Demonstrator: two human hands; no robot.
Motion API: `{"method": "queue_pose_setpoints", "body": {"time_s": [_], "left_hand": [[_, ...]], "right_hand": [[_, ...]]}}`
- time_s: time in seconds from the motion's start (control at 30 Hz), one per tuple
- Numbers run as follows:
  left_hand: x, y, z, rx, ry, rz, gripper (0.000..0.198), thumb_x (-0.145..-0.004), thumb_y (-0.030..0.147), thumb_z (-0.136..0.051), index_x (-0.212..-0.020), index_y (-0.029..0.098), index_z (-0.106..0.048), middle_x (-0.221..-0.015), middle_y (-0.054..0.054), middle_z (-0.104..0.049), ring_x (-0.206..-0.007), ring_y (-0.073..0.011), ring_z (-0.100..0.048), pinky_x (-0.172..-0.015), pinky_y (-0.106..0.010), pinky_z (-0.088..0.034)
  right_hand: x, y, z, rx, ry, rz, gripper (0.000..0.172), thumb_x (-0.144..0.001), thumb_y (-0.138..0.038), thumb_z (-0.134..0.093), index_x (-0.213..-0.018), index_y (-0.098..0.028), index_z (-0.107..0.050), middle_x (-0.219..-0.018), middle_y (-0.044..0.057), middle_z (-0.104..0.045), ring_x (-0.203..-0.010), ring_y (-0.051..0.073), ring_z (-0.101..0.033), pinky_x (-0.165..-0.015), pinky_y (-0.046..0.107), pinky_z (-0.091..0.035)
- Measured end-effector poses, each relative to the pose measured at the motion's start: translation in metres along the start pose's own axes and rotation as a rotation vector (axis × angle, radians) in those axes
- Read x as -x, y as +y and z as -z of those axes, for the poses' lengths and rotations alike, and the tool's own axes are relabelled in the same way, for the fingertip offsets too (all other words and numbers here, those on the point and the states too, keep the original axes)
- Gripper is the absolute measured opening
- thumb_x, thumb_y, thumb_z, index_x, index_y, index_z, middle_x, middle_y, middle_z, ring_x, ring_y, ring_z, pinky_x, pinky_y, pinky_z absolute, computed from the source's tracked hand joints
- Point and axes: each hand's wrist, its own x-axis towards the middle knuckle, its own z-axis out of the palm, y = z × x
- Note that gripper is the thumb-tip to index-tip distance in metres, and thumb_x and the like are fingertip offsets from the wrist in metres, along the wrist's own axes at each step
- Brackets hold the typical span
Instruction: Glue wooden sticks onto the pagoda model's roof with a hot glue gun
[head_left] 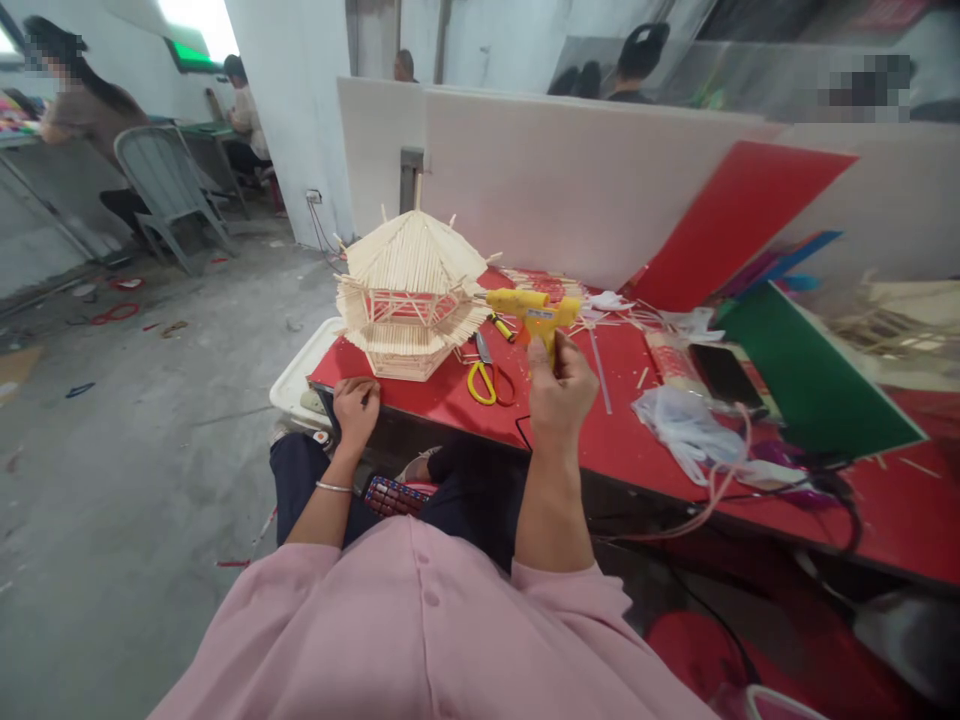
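Observation:
A two-tiered wooden stick pavilion point(412, 290) stands upright near the left end of the red table. My right hand point(561, 385) grips a yellow glue gun point(538, 308), its nozzle pointing left at the pavilion's right side, close to the lower roof. At the table's front left edge rests my left hand point(355, 408), fingers curled, just below the pavilion's base; whether it holds anything small is hidden. Scissors point(482, 383) with yellow and red handles lie between the pavilion and my right hand. Behind them is a yellow and black tool point(501, 327).
Loose sticks point(547, 285) are scattered behind the glue gun. To the right are a plastic bag point(686, 430), a dark phone point(726, 374), cables and a green board point(817, 375). White panels point(540, 180) border the table's back. Other people sit farther away.

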Motion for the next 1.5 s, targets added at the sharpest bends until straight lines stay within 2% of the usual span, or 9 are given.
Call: {"method": "queue_pose_setpoints", "body": {"time_s": [0.17,0.4,0.53,0.6,0.83,0.97,1.03,1.3,1.5], "left_hand": [[0.001,0.002,0.0,-0.002,0.015,0.001,0.019,-0.091,0.025,-0.059,-0.079,0.022,-0.074,-0.09,-0.007,-0.078,-0.088,-0.0254,-0.07,-0.095,-0.045,-0.049],[0.003,0.005,-0.002,0.01,0.022,0.018,0.02,-0.091,0.025,-0.06,-0.078,0.023,-0.074,-0.09,-0.007,-0.078,-0.088,-0.0245,-0.07,-0.095,-0.044,-0.049],[0.003,0.005,-0.003,0.022,0.028,0.028,0.018,-0.091,0.025,-0.061,-0.078,0.023,-0.074,-0.092,-0.007,-0.078,-0.088,-0.0244,-0.07,-0.093,-0.044,-0.05],[0.003,0.005,-0.002,0.026,0.029,0.026,0.018,-0.091,0.025,-0.061,-0.078,0.023,-0.074,-0.091,-0.007,-0.078,-0.087,-0.0246,-0.07,-0.093,-0.044,-0.05],[0.002,0.003,0.0,0.04,0.017,0.004,0.02,-0.092,0.027,-0.06,-0.078,0.023,-0.073,-0.091,-0.007,-0.079,-0.087,-0.0244,-0.07,-0.095,-0.044,-0.049],[0.002,0.004,0.0,0.041,0.024,0.006,0.02,-0.092,0.027,-0.06,-0.077,0.023,-0.073,-0.09,-0.007,-0.079,-0.086,-0.0244,-0.07,-0.094,-0.044,-0.049],[0.002,0.005,0.0,0.04,0.031,0.006,0.02,-0.091,0.026,-0.06,-0.077,0.023,-0.073,-0.089,-0.007,-0.078,-0.085,-0.0244,-0.07,-0.093,-0.044,-0.049],[0.002,0.006,0.0,0.021,0.026,0.014,0.02,-0.092,0.027,-0.06,-0.078,0.023,-0.074,-0.09,-0.007,-0.078,-0.087,-0.0247,-0.069,-0.094,-0.044,-0.049],[0.003,0.005,-0.001,0.03,0.015,0.023,0.02,-0.092,0.028,-0.06,-0.079,0.023,-0.074,-0.092,-0.007,-0.078,-0.088,-0.0253,-0.07,-0.095,-0.044,-0.049]], "right_hand": [[0.004,0.0,-0.005,0.043,0.004,0.03,0.053,-0.083,-0.061,-0.066,-0.111,-0.016,-0.076,-0.114,0.013,-0.077,-0.105,0.028,-0.072,-0.099,0.045,-0.056],[0.01,0.001,0.004,-0.05,-0.196,0.032,0.051,-0.082,-0.06,-0.07,-0.109,-0.018,-0.077,-0.105,0.009,-0.077,-0.099,0.026,-0.073,-0.093,0.044,-0.058],[-0.007,0.017,-0.006,0.036,0.042,-0.001,0.051,-0.084,-0.06,-0.064,-0.107,-0.016,-0.076,-0.098,0.009,-0.075,-0.092,0.024,-0.071,-0.09,0.044,-0.057],[-0.012,0.022,-0.012,0.039,0.081,-0.016,0.051,-0.084,-0.061,-0.062,-0.106,-0.016,-0.076,-0.095,0.009,-0.074,-0.088,0.023,-0.07,-0.088,0.043,-0.057],[0.005,0.018,-0.003,-0.177,-0.295,-0.044,0.048,-0.079,-0.062,-0.071,-0.102,-0.02,-0.077,-0.091,0.005,-0.074,-0.082,0.02,-0.069,-0.079,0.038,-0.058],[-0.003,0.023,0.002,-0.011,-0.093,-0.038,0.049,-0.082,-0.063,-0.065,-0.099,-0.018,-0.077,-0.083,0.004,-0.073,-0.077,0.019,-0.068,-0.078,0.038,-0.057],[-0.009,0.025,-0.002,0.061,-0.043,-0.021,0.05,-0.083,-0.063,-0.063,-0.1,-0.017,-0.077,-0.085,0.006,-0.074,-0.079,0.021,-0.069,-0.081,0.04,-0.057],[-0.014,0.027,-0.027,0.146,-0.198,0.088,0.052,-0.084,-0.062,-0.061,-0.111,-0.02,-0.077,-0.113,0.011,-0.078,-0.104,0.027,-0.072,-0.098,0.045,-0.055],[-0.019,0.03,-0.039,0.217,-0.223,0.107,0.05,-0.087,-0.058,-0.058,-0.113,-0.019,-0.075,-0.114,0.012,-0.077,-0.104,0.028,-0.072,-0.099,0.048,-0.053]]}}
